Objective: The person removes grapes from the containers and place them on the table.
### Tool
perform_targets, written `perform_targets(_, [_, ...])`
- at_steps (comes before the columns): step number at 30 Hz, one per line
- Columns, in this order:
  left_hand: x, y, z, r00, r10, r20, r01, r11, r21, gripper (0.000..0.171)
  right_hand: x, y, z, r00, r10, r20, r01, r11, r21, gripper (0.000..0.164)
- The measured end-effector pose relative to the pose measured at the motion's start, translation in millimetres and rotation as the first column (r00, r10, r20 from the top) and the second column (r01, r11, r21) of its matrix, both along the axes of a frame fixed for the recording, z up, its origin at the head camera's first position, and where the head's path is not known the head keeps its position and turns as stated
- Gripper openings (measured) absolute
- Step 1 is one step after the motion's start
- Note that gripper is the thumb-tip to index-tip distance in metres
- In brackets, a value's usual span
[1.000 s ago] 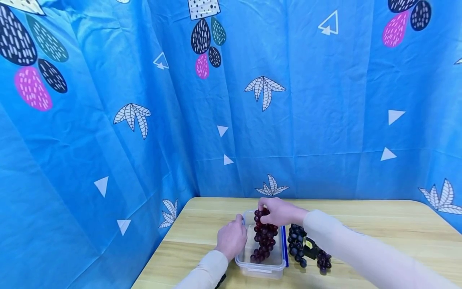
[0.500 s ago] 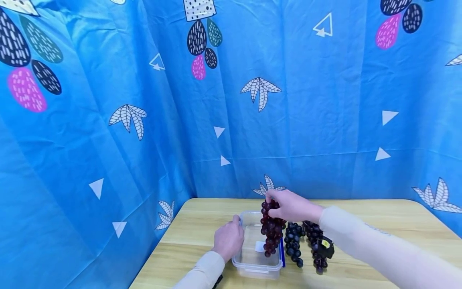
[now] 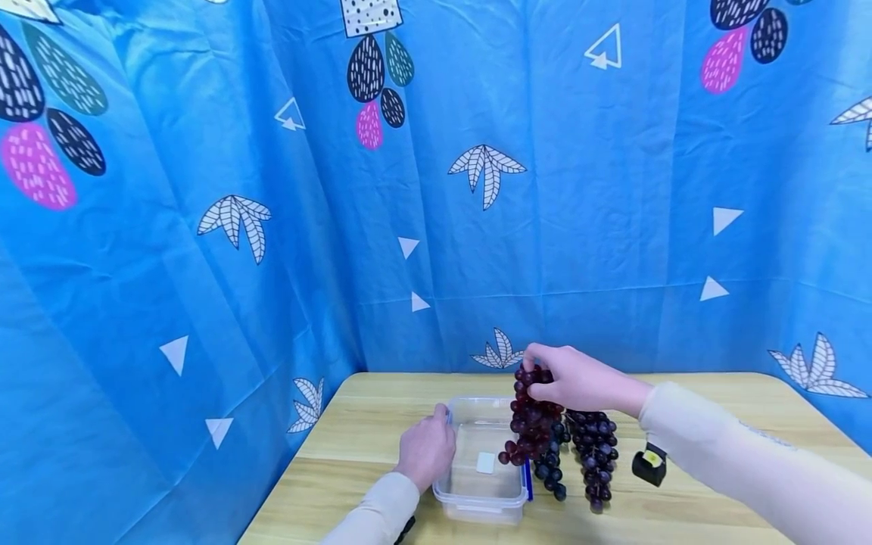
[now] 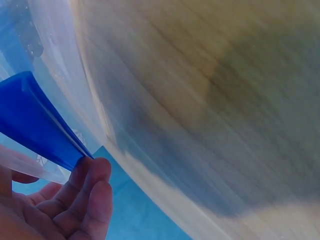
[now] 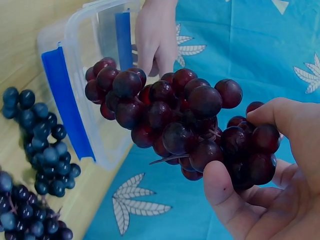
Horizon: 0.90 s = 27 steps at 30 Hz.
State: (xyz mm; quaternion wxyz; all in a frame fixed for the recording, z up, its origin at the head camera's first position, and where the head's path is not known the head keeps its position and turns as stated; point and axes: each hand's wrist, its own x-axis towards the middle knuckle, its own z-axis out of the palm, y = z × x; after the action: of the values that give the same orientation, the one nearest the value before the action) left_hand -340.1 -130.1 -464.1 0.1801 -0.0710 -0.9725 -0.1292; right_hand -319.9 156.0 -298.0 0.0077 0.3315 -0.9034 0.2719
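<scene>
My right hand [image 3: 586, 375] pinches a bunch of dark red grapes [image 3: 534, 416] near its upper end. The bunch hangs above the right edge of a clear plastic container [image 3: 480, 503]; the right wrist view shows thumb and fingers around the grapes [image 5: 160, 115]. At the container's left side, my left hand [image 3: 425, 450] holds the rim. In the left wrist view its fingers curl against the blue side latch [image 4: 37, 120]. A white square [image 3: 485, 462] shows on the container's bottom. No lid covers it.
Right of the container lie a blue-black grape bunch [image 3: 548, 473], partly hidden behind the red one, and a dark purple bunch [image 3: 595, 454]. A black wrist device [image 3: 649, 465] hangs under the right sleeve. Blue patterned cloth [image 3: 579, 227] stands behind the wooden table [image 3: 715, 431].
The right hand has lifted the red grapes up and out of the container, moving right past its edge. The left hand keeps its hold at the left rim.
</scene>
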Motion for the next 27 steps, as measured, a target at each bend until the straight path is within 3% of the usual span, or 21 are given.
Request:
perform_targets(13, [-0.4, -0.9, -1.2, 1.0, -0.016, -0.007, 0.016, 1.0, 0.021, 0.028, 15.8, 40.5, 5.4, 0.999, -0.034, -0.013, 0.034, 0.999, 0.005, 0.017])
perform_targets(27, [-1.4, -1.9, 1.8, 1.0, -0.02, 0.01, 0.02, 1.0, 0.016, 0.03, 30.4, 94.1, -6.0, 0.996, -0.091, 0.022, 0.09, 0.995, 0.05, 0.02])
